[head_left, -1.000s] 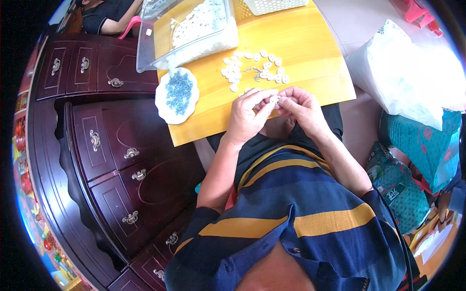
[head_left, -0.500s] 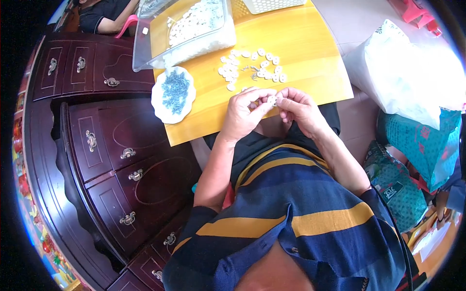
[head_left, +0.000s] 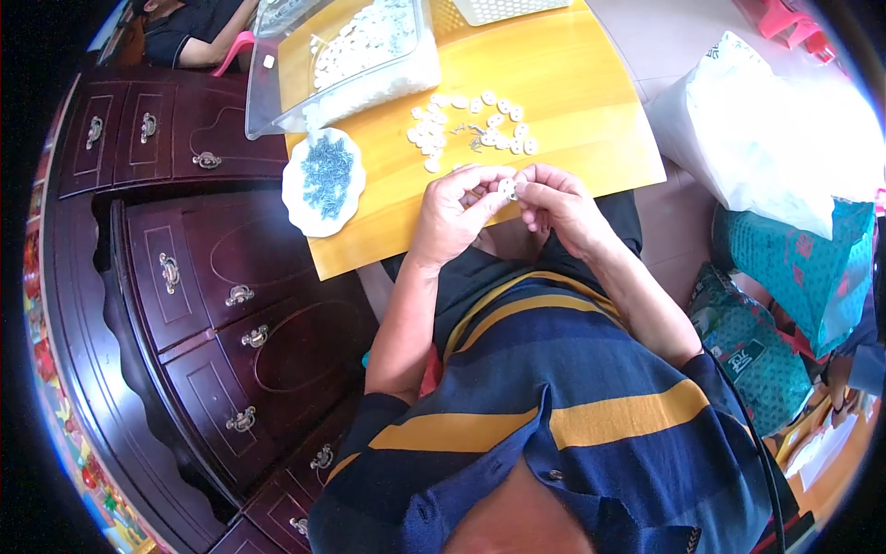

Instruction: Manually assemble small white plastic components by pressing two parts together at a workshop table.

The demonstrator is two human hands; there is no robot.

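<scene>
Head view, small white disc (head_left: 508,187), rounded outline, dark-marked face

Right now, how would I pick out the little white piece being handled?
Find the yellow table, then follow it to its near edge. There the fingertips of the left hand and right hand meet around a small white piece. Similar white pieces lie loose on the tabletop; this one is held up in the fingers.

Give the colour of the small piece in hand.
The small piece is white, clearest in the head view.
</scene>
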